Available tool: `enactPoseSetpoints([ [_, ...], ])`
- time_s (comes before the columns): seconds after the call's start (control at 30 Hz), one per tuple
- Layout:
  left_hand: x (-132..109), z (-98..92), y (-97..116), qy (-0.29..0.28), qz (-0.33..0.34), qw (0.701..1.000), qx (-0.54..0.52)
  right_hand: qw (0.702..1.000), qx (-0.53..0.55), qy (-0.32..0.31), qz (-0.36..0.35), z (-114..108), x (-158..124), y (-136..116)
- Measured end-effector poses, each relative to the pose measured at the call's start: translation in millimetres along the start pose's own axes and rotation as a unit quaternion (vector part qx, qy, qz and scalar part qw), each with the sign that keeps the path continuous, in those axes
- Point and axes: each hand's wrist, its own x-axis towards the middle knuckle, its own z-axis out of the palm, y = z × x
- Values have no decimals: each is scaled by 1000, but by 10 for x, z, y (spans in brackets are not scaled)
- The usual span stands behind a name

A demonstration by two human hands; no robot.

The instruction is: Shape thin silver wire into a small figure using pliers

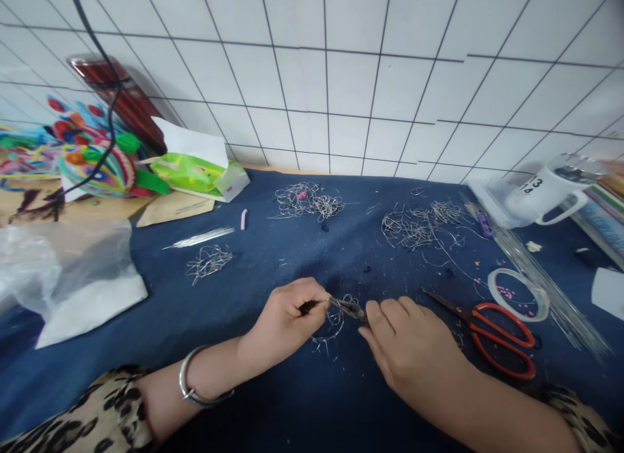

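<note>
My right hand (409, 336) is closed round the handles of a pair of pliers (351, 307), whose jaws point left toward my left fingertips. With thumb and forefinger pinched, my left hand (290, 316) grips a thin wire piece (336, 326) right at the plier tips. Bent silvery loops of it hang below, between the two hands. The far end of the pinched wire is hidden in my left fingers. Scissors (487, 333) with red handles lie just right of my right hand, on the dark blue cloth (273, 407).
Tangled wire heaps (309, 203) lie at the back, more (422, 224) toward the right. A roll ring (519, 296) with pink beads, straight wires (546, 284) and a white mug (550, 193) stand right. At left are a plastic bag (88, 284), a tissue pack (195, 173) and a hanging cable (113, 108).
</note>
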Motion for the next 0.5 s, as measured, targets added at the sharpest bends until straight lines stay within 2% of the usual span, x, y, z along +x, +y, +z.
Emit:
enactPoseSetpoints([
  [0.27,-5,8,7,-2,-5,1000,-10,988,-144,17,-56,-80,-23,-75],
  [0.5,-8,22,4,-16,-12,1000,-12,978,-194,38,-69,-156,-10,-148],
])
